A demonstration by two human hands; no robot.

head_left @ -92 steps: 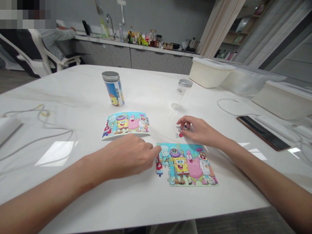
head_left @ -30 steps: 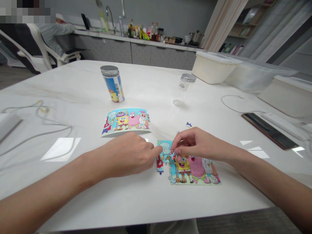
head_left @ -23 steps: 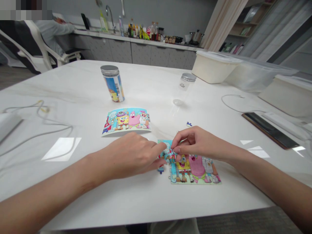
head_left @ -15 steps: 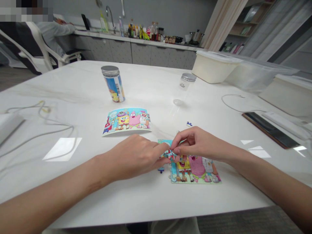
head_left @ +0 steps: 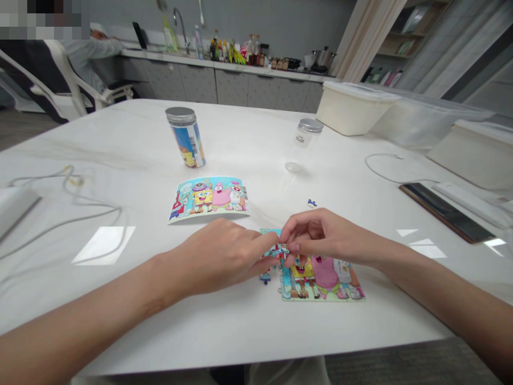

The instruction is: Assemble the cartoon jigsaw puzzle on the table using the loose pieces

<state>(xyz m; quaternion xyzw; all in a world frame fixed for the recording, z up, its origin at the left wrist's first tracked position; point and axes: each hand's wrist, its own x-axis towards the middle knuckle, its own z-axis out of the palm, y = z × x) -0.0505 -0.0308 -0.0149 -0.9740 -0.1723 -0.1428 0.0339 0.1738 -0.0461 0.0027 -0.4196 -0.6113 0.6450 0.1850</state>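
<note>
A partly assembled jigsaw puzzle (head_left: 325, 275) with cartoon characters lies flat near the table's front edge. Over its left part, my left hand (head_left: 228, 256) pinches a small red and light-blue puzzle piece (head_left: 282, 252) between thumb and fingers. My right hand (head_left: 320, 235) meets it from the other side, fingers curled and fingertips at the same piece. My fingers hide part of the puzzle's upper left. A loose blue-edged piece (head_left: 265, 278) lies below my left fingertips, and another dark-blue piece (head_left: 311, 203) rests beyond my right hand. The curled picture sheet (head_left: 212, 198) shows the same characters.
A cartoon-labelled jar (head_left: 187, 139) and a clear jar (head_left: 306, 140) with metal lids stand farther back. At right are a phone (head_left: 447, 213), a cable and plastic boxes (head_left: 355, 109). Cables (head_left: 96, 206) run along the left. A person sits at the far left.
My right thumb and forefinger have parted slightly, and more of the red and light-blue piece shows between my hands. Both hands otherwise stay in place.
</note>
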